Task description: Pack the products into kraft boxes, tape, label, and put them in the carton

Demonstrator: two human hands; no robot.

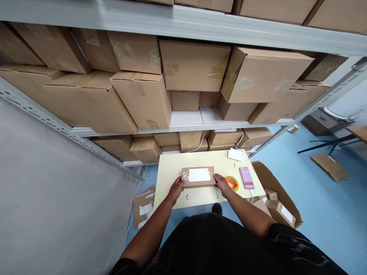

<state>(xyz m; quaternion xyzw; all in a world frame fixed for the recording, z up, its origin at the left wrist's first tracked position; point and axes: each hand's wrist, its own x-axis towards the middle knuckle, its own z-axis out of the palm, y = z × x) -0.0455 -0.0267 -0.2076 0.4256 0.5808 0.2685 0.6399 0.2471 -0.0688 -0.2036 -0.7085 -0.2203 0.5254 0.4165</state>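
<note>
The left hand (176, 188) and right hand (221, 183) grip opposite ends of a labelled cardboard box (198, 177) mid-counter (169, 168), seemingly positioning it, and any shift calls for an even two-handed hold.

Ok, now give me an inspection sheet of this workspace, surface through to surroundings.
Surface: pale yellow rectangular table, several items on it.
Job's things: brown cardboard box with a white paper label and shiny clear tape on top.
Clutter: round orange-and-yellow item, probably tape, right of the box; pixelated purple rectangle; flat white rectangular piece near the far edge.
Grip: left hand and right hand hold opposite ends of the box.
Cables: thin white cables behind and beside the table.
Surroundings: grey metal shelving stacked with brown cardboard cartons; blue floor; large open brown carton right of the table.
</note>
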